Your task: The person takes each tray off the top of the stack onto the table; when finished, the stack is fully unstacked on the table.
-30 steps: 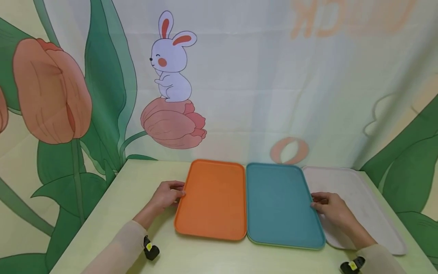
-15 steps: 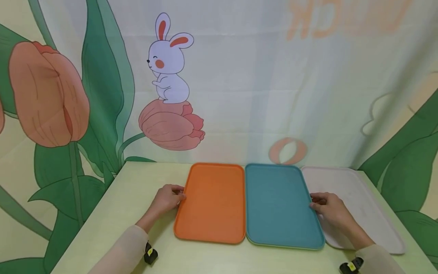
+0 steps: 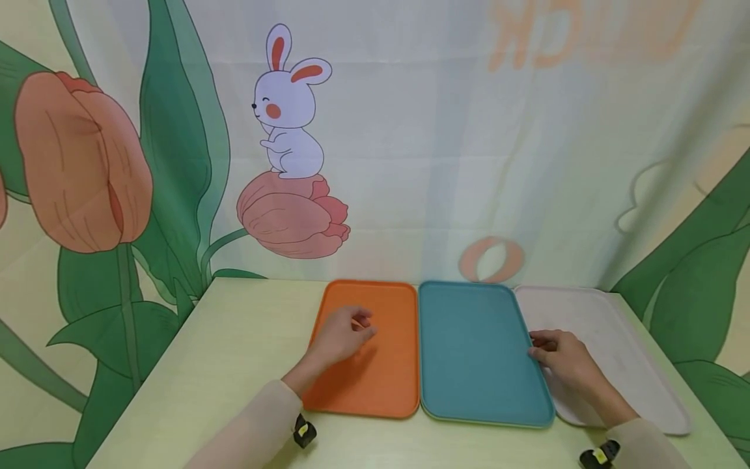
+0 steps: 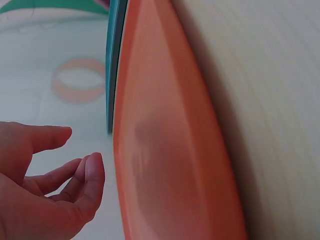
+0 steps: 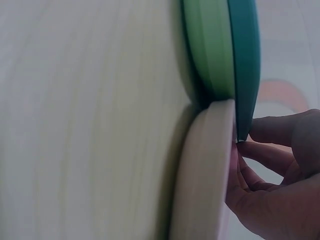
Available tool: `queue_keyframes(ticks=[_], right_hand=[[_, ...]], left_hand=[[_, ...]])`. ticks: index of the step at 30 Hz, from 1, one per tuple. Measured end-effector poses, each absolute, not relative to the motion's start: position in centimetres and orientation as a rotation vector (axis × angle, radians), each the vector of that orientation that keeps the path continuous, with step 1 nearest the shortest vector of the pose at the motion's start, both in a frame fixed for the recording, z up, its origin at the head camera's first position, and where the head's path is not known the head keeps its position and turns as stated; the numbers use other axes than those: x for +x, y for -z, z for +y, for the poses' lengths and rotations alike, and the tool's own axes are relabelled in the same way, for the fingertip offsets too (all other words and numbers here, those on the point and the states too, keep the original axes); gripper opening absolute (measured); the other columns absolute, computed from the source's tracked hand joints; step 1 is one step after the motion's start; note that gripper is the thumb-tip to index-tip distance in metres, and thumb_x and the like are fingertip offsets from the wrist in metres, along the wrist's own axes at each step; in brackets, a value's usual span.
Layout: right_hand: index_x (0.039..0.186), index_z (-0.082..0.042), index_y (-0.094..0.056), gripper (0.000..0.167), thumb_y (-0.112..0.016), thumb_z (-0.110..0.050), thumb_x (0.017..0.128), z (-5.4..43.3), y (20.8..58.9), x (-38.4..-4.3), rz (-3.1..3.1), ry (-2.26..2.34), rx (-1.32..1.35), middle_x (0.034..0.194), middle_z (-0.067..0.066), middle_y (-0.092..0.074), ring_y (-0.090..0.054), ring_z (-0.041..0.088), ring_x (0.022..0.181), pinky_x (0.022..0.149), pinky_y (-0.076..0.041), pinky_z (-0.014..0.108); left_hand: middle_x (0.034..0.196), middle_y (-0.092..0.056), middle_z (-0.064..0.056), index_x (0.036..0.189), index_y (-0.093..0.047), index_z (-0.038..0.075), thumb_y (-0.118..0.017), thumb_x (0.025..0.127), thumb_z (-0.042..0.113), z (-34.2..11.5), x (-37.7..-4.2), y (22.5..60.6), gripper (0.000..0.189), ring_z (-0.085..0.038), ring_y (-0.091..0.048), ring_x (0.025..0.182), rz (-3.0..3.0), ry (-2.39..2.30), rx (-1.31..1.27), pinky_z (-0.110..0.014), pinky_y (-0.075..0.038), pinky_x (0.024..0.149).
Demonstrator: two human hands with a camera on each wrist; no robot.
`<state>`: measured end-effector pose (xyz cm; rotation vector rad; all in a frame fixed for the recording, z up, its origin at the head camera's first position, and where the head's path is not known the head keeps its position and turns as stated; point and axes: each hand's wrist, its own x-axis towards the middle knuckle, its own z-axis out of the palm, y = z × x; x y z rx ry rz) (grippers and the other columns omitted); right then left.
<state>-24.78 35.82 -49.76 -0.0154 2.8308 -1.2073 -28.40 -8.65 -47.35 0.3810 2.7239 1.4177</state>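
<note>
An orange tray (image 3: 375, 384) lies on the table to the left of a teal tray (image 3: 480, 352). Over the orange tray hovers my left hand (image 3: 342, 335), its fingers loosely bent with nothing between them; its shadow falls on the tray. With thumb and fingertips, my right hand (image 3: 565, 358) pinches the right edge of the teal tray. A light green tray (image 5: 212, 45) sits directly beneath the teal one in the right wrist view. To the right, partly under my right hand, is a pale pinkish tray (image 3: 633, 371).
The pale yellow table (image 3: 252, 319) extends left of the orange tray and in front of the row. Behind its back edge hangs a printed curtain (image 3: 410, 156) with a rabbit and tulips. A dark wrist camera (image 3: 303, 431) is strapped at my left cuff.
My left hand has let go of the orange tray's left edge and moved right, above it. Earlier the orange tray's front edge shifted slightly as it settled. My right hand keeps its pinch.
</note>
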Motion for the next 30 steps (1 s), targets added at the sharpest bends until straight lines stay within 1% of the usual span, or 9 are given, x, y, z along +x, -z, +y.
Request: queue_keyframes(ticks=[3, 5, 9, 13, 16, 19, 23, 26, 30], right_hand=[[0.142, 0.019, -0.052, 0.047, -0.065, -0.006, 0.104, 35.8, 49.9, -24.8, 2.834, 1.212, -0.017, 0.122, 0.029, -0.066, -0.069, 0.039, 0.110, 0.080, -0.063, 0.036], [0.142, 0.018, -0.053, 0.047, -0.066, -0.006, 0.104, 35.7, 50.1, -24.8, 2.832, 1.215, -0.017, 0.122, 0.029, -0.065, -0.068, 0.039, 0.110, 0.080, -0.063, 0.036], [0.143, 0.018, -0.052, 0.047, -0.065, -0.006, 0.104, 35.5, 50.1, -24.9, 2.832, 1.224, -0.024, 0.122, 0.028, -0.065, -0.068, 0.040, 0.110, 0.080, -0.064, 0.035], [0.143, 0.018, -0.052, 0.047, -0.066, -0.005, 0.104, 35.4, 50.0, -24.9, 2.839, 1.219, -0.028, 0.122, 0.028, -0.066, -0.068, 0.040, 0.110, 0.079, -0.063, 0.034], [0.142, 0.019, -0.053, 0.047, -0.065, -0.005, 0.104, 35.4, 49.9, -24.9, 2.844, 1.212, -0.032, 0.120, 0.027, -0.066, -0.068, 0.039, 0.109, 0.079, -0.063, 0.033], [0.142, 0.019, -0.053, 0.047, -0.066, -0.005, 0.104, 35.3, 49.7, -24.9, 2.849, 1.209, -0.031, 0.119, 0.027, -0.067, -0.069, 0.038, 0.108, 0.078, -0.063, 0.034], [0.142, 0.018, -0.053, 0.047, -0.066, -0.006, 0.104, 35.4, 49.7, -24.9, 2.855, 1.195, -0.024, 0.118, 0.026, -0.067, -0.069, 0.036, 0.105, 0.077, -0.063, 0.034], [0.142, 0.018, -0.053, 0.047, -0.066, -0.006, 0.104, 35.5, 49.8, -24.9, 2.851, 1.185, -0.014, 0.119, 0.025, -0.067, -0.069, 0.034, 0.104, 0.077, -0.062, 0.034], [0.143, 0.017, -0.053, 0.047, -0.065, -0.007, 0.104, 35.7, 49.8, -24.7, 2.845, 1.181, -0.013, 0.120, 0.025, -0.066, -0.069, 0.035, 0.106, 0.078, -0.062, 0.035]], left_hand=[[0.106, -0.067, -0.008, 0.133, -0.066, -0.003, -0.075, 0.100, 0.015, -6.0, -27.8, 47.7, 0.039, -0.023, -0.070, 0.088, 2.602, -1.458, 0.424, -0.032, -0.061, 0.069], [0.107, -0.066, -0.007, 0.135, -0.063, -0.003, -0.075, 0.100, 0.016, -4.4, -27.5, 48.1, 0.041, -0.023, -0.071, 0.081, 2.548, -1.459, 0.436, -0.032, -0.060, 0.068], [0.106, -0.066, -0.009, 0.133, -0.062, -0.005, -0.076, 0.099, 0.016, -2.1, -27.5, 48.8, 0.042, -0.022, -0.071, 0.072, 2.553, -1.439, 0.450, -0.034, -0.060, 0.070], [0.104, -0.067, -0.008, 0.128, -0.064, -0.004, -0.078, 0.096, 0.015, -0.7, -28.1, 49.3, 0.039, -0.016, -0.066, 0.077, 2.639, -1.407, 0.450, -0.035, -0.058, 0.076], [0.102, -0.067, -0.008, 0.125, -0.066, -0.003, -0.080, 0.095, 0.014, -0.2, -28.5, 49.6, 0.037, -0.015, -0.062, 0.081, 2.654, -1.419, 0.432, -0.033, -0.058, 0.075], [0.101, -0.066, -0.010, 0.123, -0.066, -0.004, -0.081, 0.093, 0.011, 0.2, -28.8, 49.7, 0.037, -0.015, -0.061, 0.078, 2.633, -1.455, 0.408, -0.030, -0.058, 0.070], [0.100, -0.065, -0.014, 0.120, -0.064, -0.006, -0.083, 0.090, 0.006, 0.6, -28.8, 49.7, 0.038, -0.015, -0.060, 0.069, 2.592, -1.511, 0.373, -0.028, -0.058, 0.063], [0.099, -0.063, -0.015, 0.120, -0.062, -0.006, -0.085, 0.089, 0.003, 0.8, -28.7, 49.7, 0.040, -0.016, -0.060, 0.065, 2.569, -1.532, 0.338, -0.029, -0.058, 0.061], [0.098, -0.061, -0.013, 0.120, -0.061, -0.005, -0.086, 0.087, 0.000, 1.2, -28.8, 50.1, 0.042, -0.016, -0.060, 0.065, 2.551, -1.550, 0.308, -0.029, -0.059, 0.061]])
